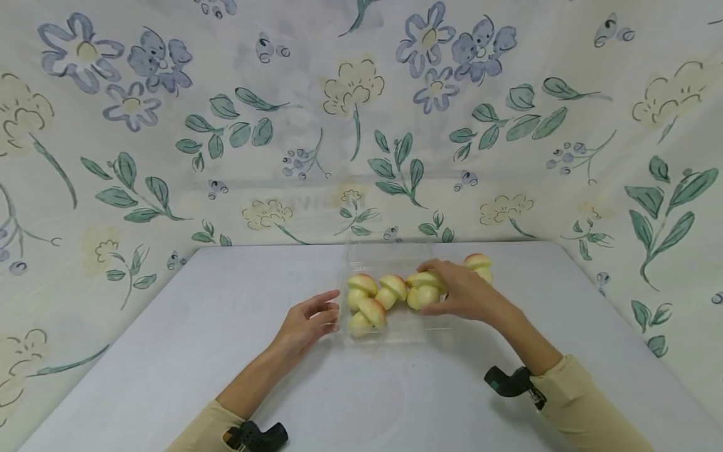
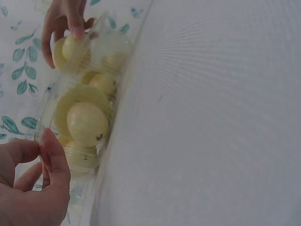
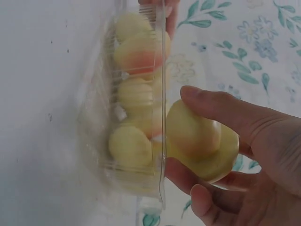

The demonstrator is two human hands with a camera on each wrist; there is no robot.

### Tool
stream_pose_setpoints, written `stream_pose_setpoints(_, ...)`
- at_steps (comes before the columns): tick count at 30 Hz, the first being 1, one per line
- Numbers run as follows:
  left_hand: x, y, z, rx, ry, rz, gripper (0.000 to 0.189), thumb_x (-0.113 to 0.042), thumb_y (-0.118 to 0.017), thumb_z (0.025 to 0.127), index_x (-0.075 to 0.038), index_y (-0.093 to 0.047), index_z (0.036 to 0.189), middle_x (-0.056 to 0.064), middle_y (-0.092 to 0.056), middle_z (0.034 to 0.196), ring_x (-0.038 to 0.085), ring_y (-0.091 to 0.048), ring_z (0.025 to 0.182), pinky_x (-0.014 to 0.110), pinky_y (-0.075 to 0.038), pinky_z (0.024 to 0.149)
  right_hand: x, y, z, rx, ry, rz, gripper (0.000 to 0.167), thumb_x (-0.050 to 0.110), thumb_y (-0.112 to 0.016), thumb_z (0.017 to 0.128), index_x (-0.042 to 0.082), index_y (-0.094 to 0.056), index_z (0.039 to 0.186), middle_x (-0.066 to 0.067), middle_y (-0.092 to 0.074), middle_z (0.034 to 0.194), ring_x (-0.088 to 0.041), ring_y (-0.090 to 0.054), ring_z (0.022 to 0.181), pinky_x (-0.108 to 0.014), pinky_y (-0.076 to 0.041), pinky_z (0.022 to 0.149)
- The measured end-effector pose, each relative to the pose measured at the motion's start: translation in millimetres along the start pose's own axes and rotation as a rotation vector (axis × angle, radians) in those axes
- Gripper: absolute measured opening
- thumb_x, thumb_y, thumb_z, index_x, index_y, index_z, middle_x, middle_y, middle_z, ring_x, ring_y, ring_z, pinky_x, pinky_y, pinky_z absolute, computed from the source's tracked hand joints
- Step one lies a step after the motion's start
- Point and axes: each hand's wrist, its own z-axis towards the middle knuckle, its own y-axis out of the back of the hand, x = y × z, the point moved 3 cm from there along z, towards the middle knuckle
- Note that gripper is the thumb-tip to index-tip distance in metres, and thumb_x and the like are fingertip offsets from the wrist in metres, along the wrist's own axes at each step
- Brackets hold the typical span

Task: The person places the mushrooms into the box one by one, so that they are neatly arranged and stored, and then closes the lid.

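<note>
A clear plastic container [image 1: 398, 326] stands on the table, holding several pale-yellow mushroom-shaped pieces [image 1: 371, 312] with reddish caps. My right hand [image 1: 465, 292] grips another mushroom-shaped piece [image 3: 193, 134] between thumb and fingers, close over the container's right part. In the right wrist view it sits just above the container's rim [image 3: 162, 94]. My left hand [image 1: 305, 323] is at the container's left side. Its thumb and index finger pinch the rim there, as the left wrist view shows, with the other fingers [image 2: 30, 176] loosely bent.
A further mushroom-shaped piece [image 1: 478, 262] lies on the table beyond my right hand, partly hidden by it. The container's clear lid [image 1: 390, 253] spreads toward the table's back edge. A flower-patterned cloth [image 1: 316, 125] hangs behind the white table [image 1: 243, 282].
</note>
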Motion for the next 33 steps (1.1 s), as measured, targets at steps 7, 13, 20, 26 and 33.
stream_pose_setpoints(7,0.6,1.0,1.0,-0.005,-0.010,-0.006,0.054,0.000,-0.059,0.093,0.004,-0.043,0.144,0.002,-0.054,0.103,0.009,-0.057,0.083,0.021,-0.057,0.076,5.1,-9.5,10.2,0.019,0.033,0.058,0.066,0.036,-0.085,0.074,0.015,-0.055,0.129,-0.003,-0.065,0.120,-0.019,-0.061,0.103,-0.041,-0.051,0.092)
stream_pose_setpoints(13,1.0,0.5,1.5,0.000,-0.009,-0.011,0.054,0.001,-0.059,0.093,0.005,-0.042,0.144,0.002,-0.055,0.103,0.009,-0.057,0.083,0.021,-0.057,0.076,9.7,-19.8,17.3,0.065,0.037,0.100,0.066,0.036,-0.085,0.075,0.016,-0.055,0.130,-0.003,-0.064,0.126,-0.020,-0.060,0.110,-0.043,-0.050,0.096)
stream_pose_setpoints(20,1.9,0.1,1.5,0.000,-0.008,0.002,0.054,0.001,-0.059,0.093,0.006,-0.041,0.144,0.002,-0.054,0.103,0.009,-0.057,0.083,0.020,-0.056,0.076,15.2,-28.2,18.2,0.102,0.045,0.108,0.068,0.038,-0.084,0.075,0.015,-0.053,0.131,-0.006,-0.061,0.133,-0.025,-0.058,0.120,-0.047,-0.048,0.102)
stream_pose_setpoints(26,1.5,0.3,1.6,-0.015,-0.001,0.002,0.053,0.001,-0.059,0.093,0.003,-0.043,0.144,0.002,-0.054,0.103,0.009,-0.057,0.083,0.021,-0.057,0.076,15.0,-31.3,18.2,0.102,0.040,0.111,0.070,0.039,-0.084,0.075,0.015,-0.053,0.132,-0.007,-0.061,0.133,-0.025,-0.059,0.118,-0.046,-0.049,0.099)
stream_pose_setpoints(33,0.7,1.1,1.5,-0.006,-0.003,-0.003,0.054,0.000,-0.059,0.093,0.004,-0.042,0.144,0.001,-0.055,0.102,0.010,-0.057,0.083,0.021,-0.057,0.075,12.7,-34.1,19.2,0.104,0.066,0.152,0.059,0.030,-0.083,0.078,0.011,-0.056,0.127,-0.011,-0.063,0.126,-0.027,-0.060,0.115,-0.042,-0.052,0.094)
